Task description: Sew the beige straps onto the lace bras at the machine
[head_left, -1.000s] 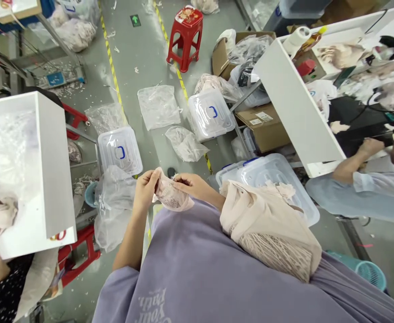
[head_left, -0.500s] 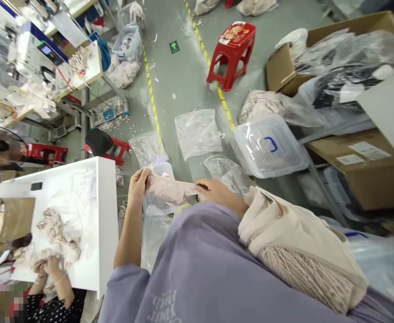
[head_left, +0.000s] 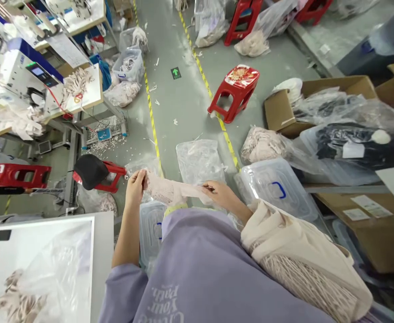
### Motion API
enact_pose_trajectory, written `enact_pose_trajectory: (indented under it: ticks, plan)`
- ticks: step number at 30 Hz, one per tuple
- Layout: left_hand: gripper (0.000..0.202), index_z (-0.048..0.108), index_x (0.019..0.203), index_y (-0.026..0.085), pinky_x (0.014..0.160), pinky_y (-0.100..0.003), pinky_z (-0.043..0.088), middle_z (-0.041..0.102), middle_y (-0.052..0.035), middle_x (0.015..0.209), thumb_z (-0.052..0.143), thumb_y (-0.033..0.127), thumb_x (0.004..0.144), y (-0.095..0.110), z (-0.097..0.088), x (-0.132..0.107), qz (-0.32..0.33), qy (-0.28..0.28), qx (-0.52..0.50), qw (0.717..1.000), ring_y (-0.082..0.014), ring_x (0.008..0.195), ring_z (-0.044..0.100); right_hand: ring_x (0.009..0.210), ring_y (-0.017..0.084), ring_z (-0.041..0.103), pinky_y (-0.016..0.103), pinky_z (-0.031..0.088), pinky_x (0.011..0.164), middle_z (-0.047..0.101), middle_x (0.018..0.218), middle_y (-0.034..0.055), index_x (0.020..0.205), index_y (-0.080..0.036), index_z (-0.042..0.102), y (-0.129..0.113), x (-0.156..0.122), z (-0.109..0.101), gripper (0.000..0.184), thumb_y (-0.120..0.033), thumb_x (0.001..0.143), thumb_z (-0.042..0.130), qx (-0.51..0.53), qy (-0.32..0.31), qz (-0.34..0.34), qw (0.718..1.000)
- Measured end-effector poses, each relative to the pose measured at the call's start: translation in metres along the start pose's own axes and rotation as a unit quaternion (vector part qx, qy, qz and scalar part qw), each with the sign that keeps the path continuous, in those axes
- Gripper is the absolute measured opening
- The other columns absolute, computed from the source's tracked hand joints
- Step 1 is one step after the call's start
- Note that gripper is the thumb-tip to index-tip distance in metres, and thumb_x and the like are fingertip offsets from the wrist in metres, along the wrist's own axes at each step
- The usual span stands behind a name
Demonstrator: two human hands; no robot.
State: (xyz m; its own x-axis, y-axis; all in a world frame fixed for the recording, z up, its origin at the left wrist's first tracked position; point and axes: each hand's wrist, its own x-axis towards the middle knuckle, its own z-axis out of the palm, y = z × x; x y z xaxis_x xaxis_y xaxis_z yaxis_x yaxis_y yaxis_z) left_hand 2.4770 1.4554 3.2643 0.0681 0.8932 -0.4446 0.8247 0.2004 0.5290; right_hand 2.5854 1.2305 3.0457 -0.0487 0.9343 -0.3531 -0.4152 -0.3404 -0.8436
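Observation:
A pale pink lace piece [head_left: 173,191] is stretched level between my two hands, in front of my lilac shirt. My left hand [head_left: 135,187] pinches its left end with closed fingers. My right hand [head_left: 218,194] grips its right end, fingers curled. A bundle of cream fabric [head_left: 294,251] hangs over my right forearm. Under the hands the floor holds clear plastic bags [head_left: 199,160] and a lidded clear bin [head_left: 151,229].
A white table [head_left: 99,251] with a bag of lace stands at lower left. A clear bin with a blue handle [head_left: 277,190], cardboard boxes [head_left: 368,224] and bagged fabric crowd the right. A red stool [head_left: 235,92] stands beside the yellow floor line [head_left: 151,121]. Sewing stations [head_left: 49,85] sit upper left.
My hands have drawn apart and pulled the bunched lace piece out flat. My view has swung toward the aisle, so the white table and the co-worker on the right have left the picture.

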Motion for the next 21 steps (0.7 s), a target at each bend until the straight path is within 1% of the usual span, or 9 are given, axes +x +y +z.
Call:
enact_pose_trajectory:
  ticks: [2, 5, 7, 11, 12, 14, 16, 18, 21]
  plan:
    - [0.045, 0.054, 0.064, 0.02, 0.041, -0.021, 0.027, 0.052, 0.0051, 0.05, 0.073, 0.06, 0.075, -0.019, 0.01, 0.049, -0.002, -0.022, -0.004, 1.0, -0.0062, 0.039, 0.035, 0.093, 0.025, 0.067, 0.038, 0.049, 0.082, 0.072, 0.105, 0.0105, 0.104, -0.021, 0.069, 0.019, 0.049, 0.0, 0.021, -0.033, 0.094, 0.055, -0.018, 0.031, 0.004, 0.999]
    - [0.044, 0.057, 0.068, 0.02, 0.04, -0.022, 0.027, 0.052, 0.0049, 0.051, 0.069, 0.061, 0.078, -0.031, 0.02, 0.1, -0.014, -0.058, 0.009, 0.998, -0.0074, 0.039, 0.036, 0.114, 0.027, 0.061, 0.044, 0.046, 0.1, 0.066, 0.12, 0.0115, 0.114, -0.022, 0.066, 0.017, 0.104, 0.004, 0.027, -0.032, 0.089, 0.06, -0.025, 0.088, -0.03, 0.995]
    - [0.045, 0.058, 0.068, 0.02, 0.041, -0.022, 0.027, 0.051, 0.005, 0.051, 0.066, 0.063, 0.08, -0.03, 0.028, 0.116, -0.013, -0.074, 0.032, 0.997, -0.0078, 0.04, 0.036, 0.126, 0.027, 0.055, 0.045, 0.043, 0.107, 0.061, 0.131, 0.0115, 0.123, -0.024, 0.061, 0.002, 0.129, 0.007, 0.035, -0.034, 0.09, 0.061, 0.001, 0.103, -0.077, 0.992]
    - [0.054, 0.05, 0.054, 0.02, 0.045, -0.023, 0.028, 0.042, 0.0045, 0.047, 0.065, 0.066, 0.079, -0.021, 0.053, 0.136, 0.014, -0.096, 0.107, 0.989, -0.0092, 0.045, 0.037, 0.128, 0.028, 0.055, 0.043, 0.045, 0.104, 0.059, 0.138, 0.0126, 0.133, -0.023, 0.055, -0.029, 0.184, 0.009, 0.046, -0.045, 0.092, 0.057, 0.088, 0.052, -0.127, 0.987]
    - [0.055, 0.049, 0.053, 0.021, 0.046, -0.024, 0.028, 0.042, 0.0043, 0.047, 0.064, 0.067, 0.079, -0.019, 0.059, 0.145, 0.025, -0.098, 0.126, 0.987, -0.0098, 0.045, 0.037, 0.122, 0.029, 0.059, 0.044, 0.046, 0.101, 0.063, 0.131, 0.013, 0.127, -0.022, 0.058, -0.035, 0.203, 0.009, 0.045, -0.048, 0.091, 0.057, 0.099, 0.037, -0.125, 0.987]
    - [0.054, 0.052, 0.055, 0.021, 0.05, -0.025, 0.032, 0.045, 0.0029, 0.05, 0.061, 0.066, 0.081, -0.015, 0.07, 0.172, 0.054, -0.09, 0.159, 0.982, -0.0116, 0.049, 0.041, 0.099, 0.029, 0.066, 0.042, 0.05, 0.088, 0.071, 0.105, 0.011, 0.103, -0.02, 0.064, -0.044, 0.247, 0.008, 0.036, -0.052, 0.091, 0.054, 0.104, 0.012, -0.117, 0.988]
    - [0.051, 0.054, 0.057, 0.022, 0.052, -0.026, 0.035, 0.049, 0.001, 0.053, 0.06, 0.066, 0.082, -0.008, 0.076, 0.21, 0.081, -0.069, 0.186, 0.977, -0.0136, 0.052, 0.045, 0.079, 0.026, 0.064, 0.039, 0.049, 0.074, 0.067, 0.081, 0.0068, 0.08, -0.021, 0.06, -0.051, 0.296, 0.003, 0.037, -0.055, 0.092, 0.049, 0.108, -0.002, -0.119, 0.987]
    - [0.051, 0.056, 0.06, 0.023, 0.05, -0.027, 0.036, 0.053, -0.0005, 0.053, 0.056, 0.067, 0.084, 0.002, 0.081, 0.254, 0.092, -0.053, 0.204, 0.973, -0.0149, 0.05, 0.048, 0.07, 0.024, 0.06, 0.038, 0.046, 0.067, 0.061, 0.069, 0.0044, 0.071, -0.024, 0.054, -0.06, 0.346, -0.01, 0.041, -0.056, 0.094, 0.046, 0.13, -0.005, -0.128, 0.983]
    - [0.056, 0.055, 0.059, 0.023, 0.042, -0.028, 0.032, 0.052, -0.0006, 0.047, 0.05, 0.072, 0.085, 0.03, 0.091, 0.326, 0.081, -0.048, 0.217, 0.972, -0.0144, 0.04, 0.045, 0.062, 0.023, 0.053, 0.038, 0.042, 0.061, 0.054, 0.06, 0.0023, 0.065, -0.026, 0.053, -0.075, 0.417, -0.044, 0.042, -0.059, 0.091, 0.05, 0.186, -0.011, -0.151, 0.971]
